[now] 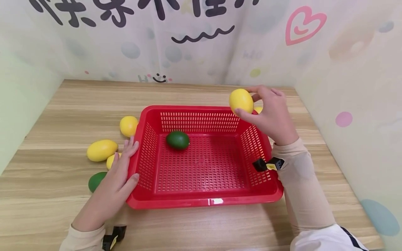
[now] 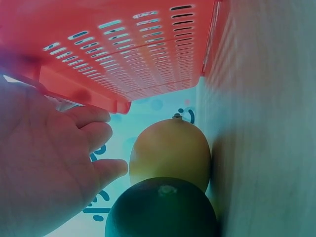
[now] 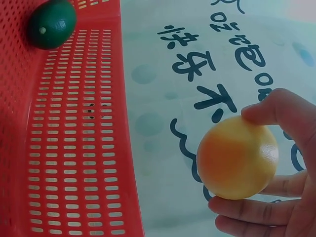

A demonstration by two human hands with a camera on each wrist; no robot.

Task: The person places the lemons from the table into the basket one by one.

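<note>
The right hand (image 1: 273,115) holds a yellow lemon (image 1: 240,101) up in the air, fingers and thumb curled round it. The lemon hangs over the far right corner of the red basket (image 1: 204,200), just above the rim. Another bit of yellow peeks out behind the hand, past that corner.

The left hand (image 1: 116,181) lies flat against the basket's left wall, fingers straight, thumb on the rim. It grips nothing.

Inside the basket there is one green lime (image 1: 177,140), near the far wall and a little to the left. The rest of the basket floor is bare, with lots of room.

On the table (image 1: 62,104) left of the basket lie three yellow fruits (image 1: 102,150) and one green fruit (image 1: 95,180), close to the left hand. The far side of the table is open wood up to the wall.
</note>
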